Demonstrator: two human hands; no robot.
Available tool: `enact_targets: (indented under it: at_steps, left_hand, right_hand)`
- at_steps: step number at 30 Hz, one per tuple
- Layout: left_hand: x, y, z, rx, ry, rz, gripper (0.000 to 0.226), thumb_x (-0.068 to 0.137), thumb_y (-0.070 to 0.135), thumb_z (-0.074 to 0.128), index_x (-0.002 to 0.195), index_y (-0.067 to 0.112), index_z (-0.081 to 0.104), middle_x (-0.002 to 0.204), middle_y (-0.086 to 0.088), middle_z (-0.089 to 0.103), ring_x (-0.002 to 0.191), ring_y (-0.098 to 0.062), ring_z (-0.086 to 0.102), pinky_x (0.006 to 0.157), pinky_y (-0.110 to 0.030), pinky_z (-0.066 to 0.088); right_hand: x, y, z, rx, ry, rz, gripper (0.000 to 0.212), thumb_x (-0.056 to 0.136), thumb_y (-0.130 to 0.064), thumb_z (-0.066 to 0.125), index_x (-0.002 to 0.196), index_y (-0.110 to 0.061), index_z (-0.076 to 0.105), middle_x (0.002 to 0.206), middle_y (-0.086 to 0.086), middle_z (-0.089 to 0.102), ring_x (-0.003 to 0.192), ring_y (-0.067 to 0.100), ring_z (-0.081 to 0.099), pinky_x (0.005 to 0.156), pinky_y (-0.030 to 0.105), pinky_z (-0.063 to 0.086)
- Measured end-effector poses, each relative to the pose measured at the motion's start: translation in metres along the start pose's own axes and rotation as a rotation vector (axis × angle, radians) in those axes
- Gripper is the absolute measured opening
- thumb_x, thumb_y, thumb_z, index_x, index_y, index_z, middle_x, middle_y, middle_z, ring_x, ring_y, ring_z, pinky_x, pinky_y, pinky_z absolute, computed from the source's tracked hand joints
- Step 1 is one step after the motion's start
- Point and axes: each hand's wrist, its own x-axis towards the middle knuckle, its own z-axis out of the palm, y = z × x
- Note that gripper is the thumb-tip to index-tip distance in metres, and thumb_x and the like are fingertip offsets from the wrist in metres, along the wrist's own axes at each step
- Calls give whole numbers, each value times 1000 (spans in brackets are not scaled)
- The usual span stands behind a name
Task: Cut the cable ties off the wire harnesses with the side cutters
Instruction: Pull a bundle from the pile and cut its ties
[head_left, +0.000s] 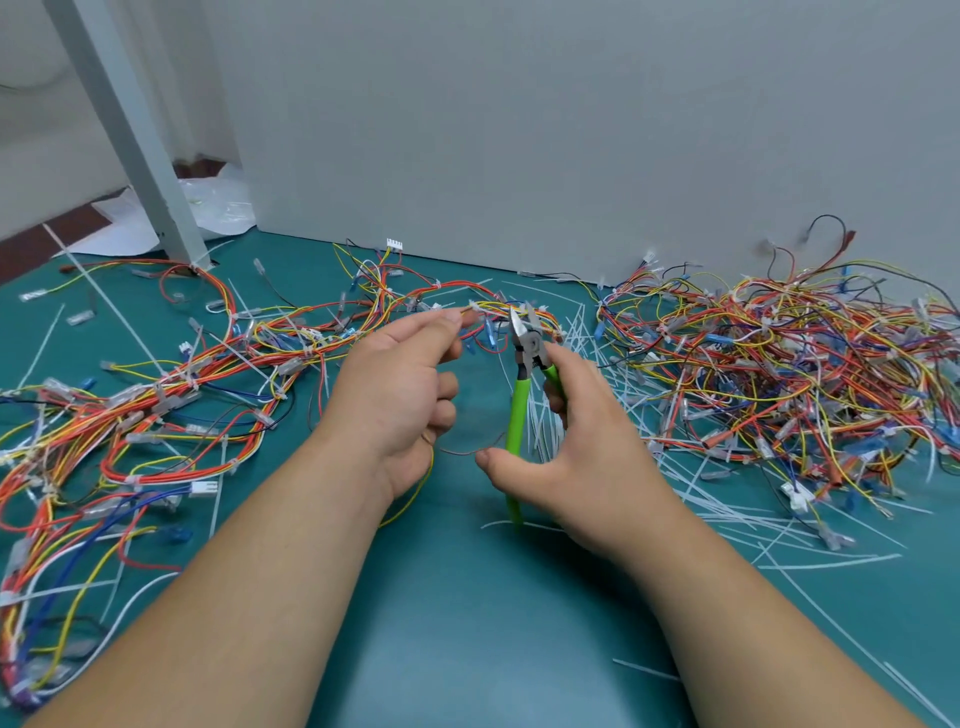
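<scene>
My left hand (400, 384) pinches a multicoloured wire harness (498, 309) between thumb and forefinger, holding it just above the green mat. My right hand (576, 441) grips the green-handled side cutters (522, 387), handles spread. The steel jaws (524, 327) stand parted right at the harness, next to a white cable tie on the bundle. That same harness trails off to the left across the mat.
A big tangle of loose wires (789, 364) lies at the right. More tied harnesses (156, 395) spread over the left. Cut white ties (571, 338) litter the green mat (467, 623). A grey wall (571, 130) stands behind; a metal leg (135, 135) rises at left.
</scene>
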Motion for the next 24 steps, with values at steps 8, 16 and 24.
enact_targets:
  at_steps: [8,16,24]
  left_hand:
    - [2,-1,-1,-13,15,18,15,100,23,62,103,16,74,73,5,49,43,-4,24,35,-14,18]
    - [1,0,0,-19,47,23,15,100,23,62,102,17,76,73,6,49,45,-5,23,36,-15,19]
    - [-4,-4,4,83,-16,36,15,96,23,67,86,22,78,72,6,54,46,-7,27,38,-17,21]
  right_hand:
    - [-5,1,6,-67,-4,15,70,68,-40,80,131,-32,51,113,-18,53,104,-3,53,84,10,40]
    - [-1,2,6,-103,120,-42,67,70,-24,83,132,-22,59,106,-8,53,95,-1,50,89,20,44]
    - [0,0,4,-114,166,-61,68,73,-20,84,138,-24,61,100,-9,54,84,2,50,80,8,37]
